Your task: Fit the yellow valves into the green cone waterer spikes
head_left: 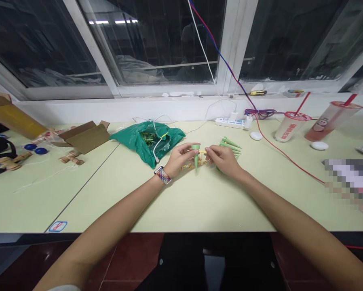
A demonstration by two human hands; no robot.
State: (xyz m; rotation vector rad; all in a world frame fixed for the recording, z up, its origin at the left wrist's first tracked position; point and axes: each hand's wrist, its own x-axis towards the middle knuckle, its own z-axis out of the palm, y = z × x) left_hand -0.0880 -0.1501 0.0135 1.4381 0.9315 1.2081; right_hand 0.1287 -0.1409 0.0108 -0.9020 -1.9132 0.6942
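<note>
My left hand [180, 157] grips a light green plastic spike [196, 161], wide at the top, with its pointed end down. Between finger and thumb, my right hand [224, 159] pinches a small yellow plastic piece [202, 152] against the spike's upper side. Whether the two parts are joined I cannot tell. Several small yellow pieces [187, 166] lie on the table below and behind my fingers. More green spikes [230, 144] lie beyond my right hand, which partly hides them. Left of my hands rests an open green plastic bag [133, 139] with green parts inside.
A power strip [231, 122] with white cables stands by the wall. Two drink cups [291, 126] and white oval objects [256, 136] are at right, near a red cable [286, 152]. An open cardboard box [86, 138] and wooden kendama toys [71, 158] lie at left.
</note>
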